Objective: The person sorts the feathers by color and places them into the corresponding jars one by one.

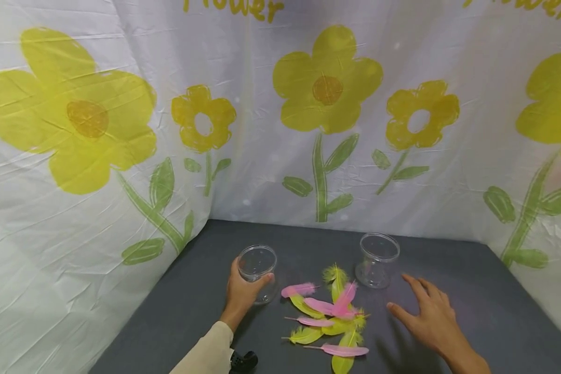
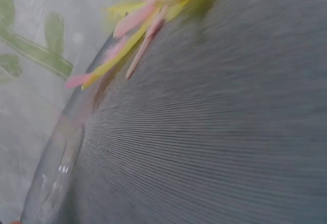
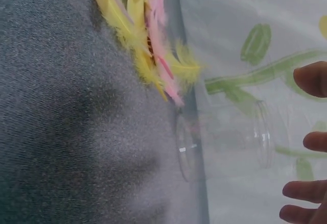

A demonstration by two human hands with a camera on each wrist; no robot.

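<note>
A clear plastic jar (image 1: 258, 262) is gripped by my left hand (image 1: 243, 293), thumb on its near side and fingers round its left. Another clear jar (image 1: 376, 262) stands on the right, also showing in the right wrist view as a see-through jar (image 3: 225, 145). My right hand (image 1: 430, 317) hovers to the right of that jar, fingers spread, apart from it and holding nothing. Between the jars lies a loose pile of pink feathers (image 1: 343, 304) and yellow feathers (image 1: 306, 335), overlapping one another. In the left wrist view the held jar (image 2: 56, 178) shows only in part.
A dark grey tabletop (image 1: 177, 317) lies under everything. White cloth with printed yellow flowers (image 1: 262, 171) hangs along the back and both sides. A black device (image 1: 244, 362) sits at the left wrist, by the light sleeve (image 1: 208, 350).
</note>
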